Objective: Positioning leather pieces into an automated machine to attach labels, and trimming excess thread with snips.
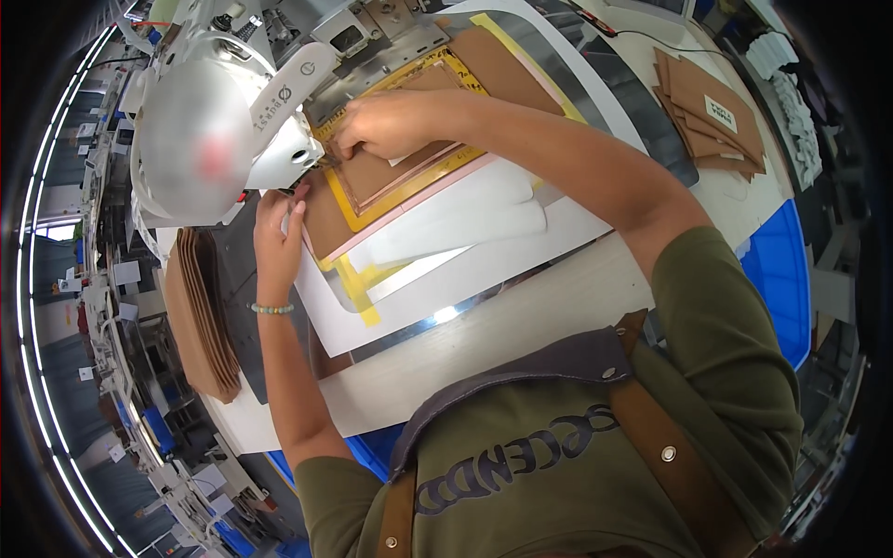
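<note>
A white sewing machine head with a frosted round cover stands at the upper left. Under it lies a brown board with a yellow template frame, pink and yellow strips, all over white sheets. My right hand reaches over the frame, fingers curled down by the needle area; what they grip is hidden. My left hand, wearing a bead bracelet, is at the board's left corner below the machine head, fingers bent closed around something too small to make out.
Brown fabric pieces with white labels are stacked at the right, more brown pieces at the left. A blue bin is beside the table. A cabled tool lies at the top. Other workstations line the left.
</note>
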`<state>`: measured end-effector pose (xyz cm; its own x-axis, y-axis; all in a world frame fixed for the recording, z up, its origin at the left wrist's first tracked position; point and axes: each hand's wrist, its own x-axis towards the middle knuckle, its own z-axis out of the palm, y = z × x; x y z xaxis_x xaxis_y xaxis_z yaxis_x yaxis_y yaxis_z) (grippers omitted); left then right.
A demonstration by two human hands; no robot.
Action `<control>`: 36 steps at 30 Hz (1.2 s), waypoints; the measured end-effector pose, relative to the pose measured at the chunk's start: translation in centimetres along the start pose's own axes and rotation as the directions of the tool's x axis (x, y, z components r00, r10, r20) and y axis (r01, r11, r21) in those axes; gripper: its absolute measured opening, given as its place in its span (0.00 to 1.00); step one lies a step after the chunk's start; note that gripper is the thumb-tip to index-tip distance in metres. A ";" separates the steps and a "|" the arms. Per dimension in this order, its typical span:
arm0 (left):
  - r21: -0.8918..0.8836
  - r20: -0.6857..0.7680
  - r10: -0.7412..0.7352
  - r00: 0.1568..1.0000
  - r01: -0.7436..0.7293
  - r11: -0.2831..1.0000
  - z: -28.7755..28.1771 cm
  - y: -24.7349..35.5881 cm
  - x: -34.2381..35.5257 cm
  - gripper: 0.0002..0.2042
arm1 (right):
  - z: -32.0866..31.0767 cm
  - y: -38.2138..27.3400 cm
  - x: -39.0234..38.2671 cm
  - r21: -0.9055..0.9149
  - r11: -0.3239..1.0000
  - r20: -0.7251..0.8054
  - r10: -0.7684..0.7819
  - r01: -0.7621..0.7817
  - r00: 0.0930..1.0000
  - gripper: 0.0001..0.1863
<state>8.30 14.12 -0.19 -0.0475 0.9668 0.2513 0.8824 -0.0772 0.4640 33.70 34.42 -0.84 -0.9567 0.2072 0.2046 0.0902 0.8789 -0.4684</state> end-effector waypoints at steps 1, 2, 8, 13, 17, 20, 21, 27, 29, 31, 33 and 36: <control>0.026 0.018 0.043 0.999 -0.044 0.999 -0.4 0.8 -0.5 0.13 | 0.0 -0.1 -0.2 -0.007 1.000 0.022 0.011 -0.010 1.000 0.16; 0.044 0.021 0.081 0.996 -0.082 0.996 -0.7 1.6 -0.9 0.12 | -0.1 -0.2 -0.4 0.003 1.000 0.019 -0.015 0.015 1.000 0.15; -0.002 0.015 0.108 0.994 -0.108 0.994 -1.3 5.7 -2.2 0.10 | 0.3 -0.6 -1.3 0.024 0.995 0.014 -0.102 0.102 0.995 0.13; -0.067 0.044 0.141 0.989 -0.138 0.988 0.2 8.9 -1.9 0.10 | -0.8 -2.1 -2.5 0.023 0.983 0.017 -0.182 0.181 0.983 0.12; -0.009 0.102 0.255 0.962 -0.255 0.967 1.2 10.1 -1.4 0.12 | -3.9 -3.4 -7.6 -0.248 0.969 0.058 0.033 -0.018 0.998 0.14; 0.034 0.122 0.314 0.942 -0.320 0.947 1.8 10.4 -1.3 0.15 | -5.3 -3.1 -12.6 -0.439 0.877 0.043 0.240 -0.198 0.970 0.17; 0.020 0.149 0.315 0.937 -0.322 0.947 2.0 10.4 -1.2 0.18 | -5.2 -2.9 -13.8 -0.533 0.811 -0.020 0.275 -0.243 0.961 0.19; 0.149 0.225 0.299 0.927 -0.336 0.930 4.4 10.8 -0.4 0.26 | -2.3 -1.7 -16.3 -0.610 0.761 -0.222 0.100 -0.218 0.970 0.24; 0.215 0.240 0.297 0.924 -0.349 0.912 4.8 10.7 -0.3 0.28 | -1.9 -1.6 -16.1 -0.622 0.749 -0.215 0.117 -0.228 0.970 0.24; 0.231 0.260 0.282 0.924 -0.343 0.910 4.9 10.5 -0.3 0.28 | -2.0 -1.7 -15.8 -0.622 0.748 -0.221 0.116 -0.232 0.968 0.23; 0.240 0.260 0.274 0.926 -0.336 0.911 4.8 10.5 -0.5 0.28 | -2.3 -1.9 -15.6 -0.619 0.747 -0.183 0.164 -0.243 0.969 0.21; 0.221 0.247 0.277 0.928 -0.332 0.917 4.6 10.4 -0.7 0.28 | -2.8 -2.3 -14.9 -0.619 0.749 -0.172 0.164 -0.236 0.971 0.20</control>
<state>19.70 13.73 0.57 0.3161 0.9365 0.1517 0.9283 -0.3383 0.1545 48.55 30.48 -0.38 -0.8670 0.4191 0.2695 0.4645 0.8755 0.1330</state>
